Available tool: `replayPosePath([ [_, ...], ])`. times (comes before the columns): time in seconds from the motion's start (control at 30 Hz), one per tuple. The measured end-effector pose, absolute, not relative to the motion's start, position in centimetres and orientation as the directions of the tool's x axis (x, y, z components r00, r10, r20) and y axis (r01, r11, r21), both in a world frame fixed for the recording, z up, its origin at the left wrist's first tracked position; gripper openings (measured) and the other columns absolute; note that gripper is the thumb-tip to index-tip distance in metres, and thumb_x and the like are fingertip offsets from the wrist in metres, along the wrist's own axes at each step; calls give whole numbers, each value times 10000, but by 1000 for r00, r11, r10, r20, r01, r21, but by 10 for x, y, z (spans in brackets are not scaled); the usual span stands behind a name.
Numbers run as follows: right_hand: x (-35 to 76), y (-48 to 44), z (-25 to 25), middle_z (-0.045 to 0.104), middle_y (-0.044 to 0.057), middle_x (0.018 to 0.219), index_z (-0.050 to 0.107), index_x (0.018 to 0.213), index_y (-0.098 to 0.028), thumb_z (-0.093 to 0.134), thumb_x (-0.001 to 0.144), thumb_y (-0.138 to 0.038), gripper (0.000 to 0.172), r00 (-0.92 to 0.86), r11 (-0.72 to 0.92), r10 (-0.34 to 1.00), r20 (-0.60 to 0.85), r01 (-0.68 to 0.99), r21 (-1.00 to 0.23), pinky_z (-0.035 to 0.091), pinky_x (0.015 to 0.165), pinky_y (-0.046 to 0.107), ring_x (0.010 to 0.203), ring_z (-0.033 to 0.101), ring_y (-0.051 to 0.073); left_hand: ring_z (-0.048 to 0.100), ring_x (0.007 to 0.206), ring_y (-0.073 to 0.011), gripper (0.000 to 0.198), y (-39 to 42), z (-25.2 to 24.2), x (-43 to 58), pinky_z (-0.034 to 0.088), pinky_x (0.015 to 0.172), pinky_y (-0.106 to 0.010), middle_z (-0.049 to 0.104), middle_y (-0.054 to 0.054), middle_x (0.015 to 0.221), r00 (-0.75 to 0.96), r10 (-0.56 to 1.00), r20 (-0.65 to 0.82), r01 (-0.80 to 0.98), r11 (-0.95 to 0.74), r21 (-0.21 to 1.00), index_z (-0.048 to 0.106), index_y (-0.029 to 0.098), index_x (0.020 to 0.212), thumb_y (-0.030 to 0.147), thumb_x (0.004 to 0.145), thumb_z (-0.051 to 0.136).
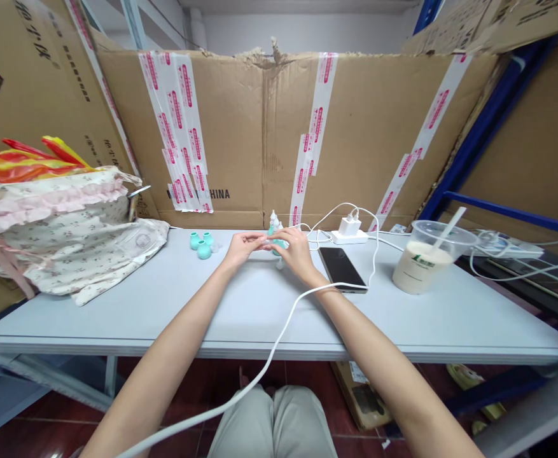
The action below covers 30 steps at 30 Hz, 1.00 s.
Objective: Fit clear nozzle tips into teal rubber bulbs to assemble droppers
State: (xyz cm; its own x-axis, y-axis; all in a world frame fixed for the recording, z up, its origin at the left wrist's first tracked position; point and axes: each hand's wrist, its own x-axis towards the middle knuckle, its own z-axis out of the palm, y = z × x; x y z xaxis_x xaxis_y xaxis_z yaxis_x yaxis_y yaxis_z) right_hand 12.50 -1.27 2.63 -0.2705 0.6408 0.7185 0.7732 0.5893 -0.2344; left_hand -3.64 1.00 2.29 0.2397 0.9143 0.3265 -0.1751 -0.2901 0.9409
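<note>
My left hand and my right hand meet over the middle of the table, fingertips together. Both are closed in a pinch, and whatever lies between the fingers is too small and hidden to name. Just behind the fingers stand small teal bottles with white pointed tips, partly covered by my right hand. Below my right fingers a small clear piece shows near the tabletop. Left of my left hand sit three small round teal pots with open necks, and pale clear pieces lie beside them.
A phone lies right of my hands. A white cable crosses over my right forearm. Behind are a power strip with a charger and a cardboard wall. A drink cup stands right; a floral cloth bag sits left.
</note>
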Motion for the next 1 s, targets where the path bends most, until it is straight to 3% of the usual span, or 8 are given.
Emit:
replayPosePath([
  [0.37, 125, -13, 26, 625, 35, 842, 664, 978, -240, 512, 835, -351, 236, -229, 639, 603, 764, 712, -291, 320, 769, 311, 837, 515, 185, 649, 793, -201, 438, 5, 25, -39, 466, 862, -377, 690, -110, 879, 287, 896, 339, -155, -305, 939, 664, 93, 935, 375, 606, 721],
  [0.63, 124, -10, 22, 623, 28, 792, 678, 915, -237, 532, 823, -357, 210, -211, 665, 575, 790, 684, -301, 318, 746, 314, 795, 517, 180, 658, 748, -202, 371, 7, 23, -40, 460, 869, -385, 696, -97, 810, 293, 911, 289, -177, -246, 953, 676, 97, 887, 359, 627, 708],
  [0.77, 124, -14, 27, 612, 29, 798, 668, 948, -244, 517, 835, -342, 212, -215, 665, 559, 801, 692, -279, 310, 746, 313, 805, 510, 181, 646, 813, -182, 347, 8, 23, -38, 446, 897, -361, 687, -91, 909, 306, 906, 293, -251, -220, 943, 677, 118, 909, 338, 642, 701],
  [1.0, 125, -15, 25, 623, 38, 810, 665, 950, -237, 502, 848, -312, 207, -273, 681, 535, 799, 699, -217, 300, 755, 323, 810, 500, 183, 650, 773, -193, 374, 10, 20, -41, 458, 873, -371, 690, -110, 880, 292, 907, 302, -210, -247, 946, 680, 101, 903, 335, 613, 723],
])
